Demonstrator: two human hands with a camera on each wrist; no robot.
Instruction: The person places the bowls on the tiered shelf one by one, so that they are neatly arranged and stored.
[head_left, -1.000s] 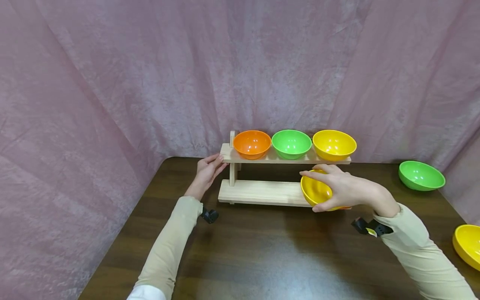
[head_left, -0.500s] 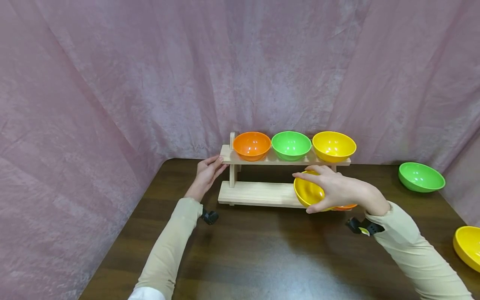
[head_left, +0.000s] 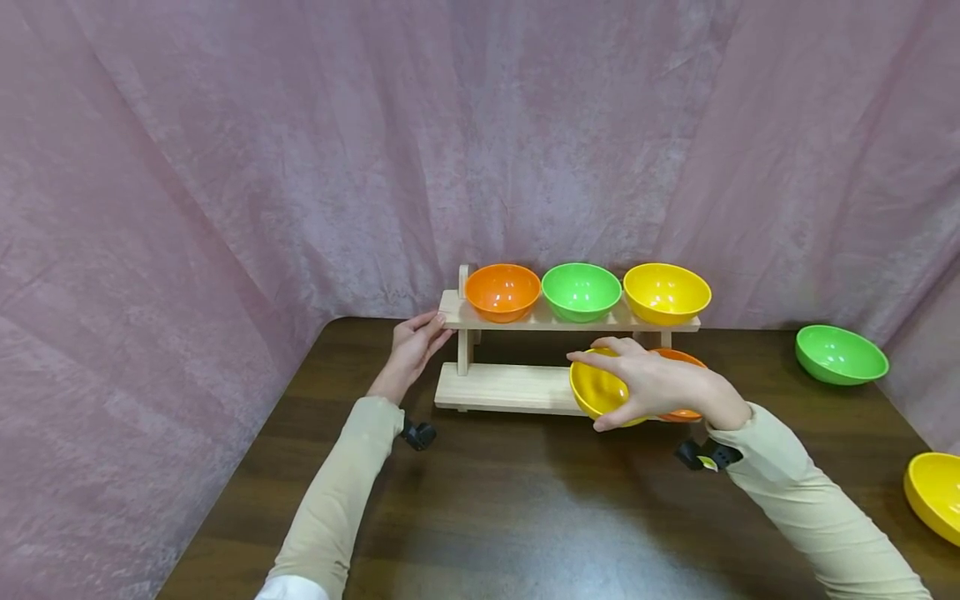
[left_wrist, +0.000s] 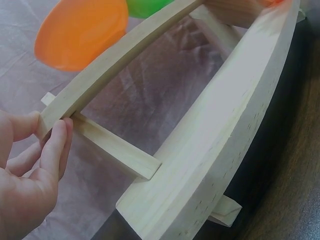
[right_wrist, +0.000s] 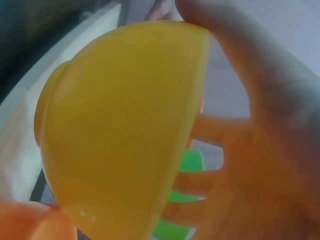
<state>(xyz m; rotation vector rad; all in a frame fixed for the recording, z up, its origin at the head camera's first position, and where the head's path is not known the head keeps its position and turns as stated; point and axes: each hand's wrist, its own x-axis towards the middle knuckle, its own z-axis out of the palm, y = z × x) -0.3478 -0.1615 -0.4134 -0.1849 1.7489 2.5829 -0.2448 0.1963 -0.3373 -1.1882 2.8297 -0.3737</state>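
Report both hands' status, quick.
Left hand: closed, pinching the left end of the wooden upper shelf.
Right hand: closed, holding a yellow bowl.

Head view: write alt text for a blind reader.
A person's right grip holds a tilted yellow bowl at the lower shelf of a wooden rack, beside an orange bowl, while the left grip pinches the upper shelf. Orange, green and yellow bowls line that shelf; two more bowls sit farther right.

I can read no text, label, brand, number or sign in any view; the yellow patch (head_left: pixel 707 463) on my right wrist camera (head_left: pixel 688 455) is too small to make out.
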